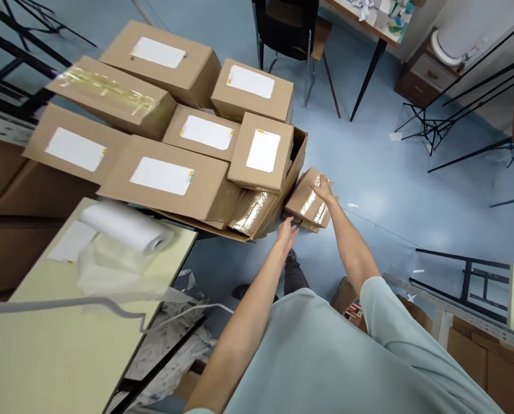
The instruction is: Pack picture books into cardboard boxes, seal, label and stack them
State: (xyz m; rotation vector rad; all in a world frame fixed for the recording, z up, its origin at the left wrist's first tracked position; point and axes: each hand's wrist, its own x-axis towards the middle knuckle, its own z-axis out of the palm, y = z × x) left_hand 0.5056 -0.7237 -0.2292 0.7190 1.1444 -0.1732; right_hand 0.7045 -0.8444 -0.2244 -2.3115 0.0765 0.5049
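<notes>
A small brown cardboard box (302,192) with shiny clear tape strips is in front of me, beside the right end of a large open carton (299,155). My right hand (323,188) grips its upper right side, thumb over the taped top. At the box's near left corner is my left hand (287,233), fingers apart; whether they bear on the box is hard to tell. Several closed boxes with white labels are piled in and over the carton, among them a small upright one (244,164) and a wide one (153,198) nearest the table.
On the left, a pale green table (45,345) carries a white roll (125,224) and thin sheeting. A grey cable (67,305) crosses it. Ahead stand a black chair (287,29) and a desk (380,26). Metal frame legs (464,282) are on the right.
</notes>
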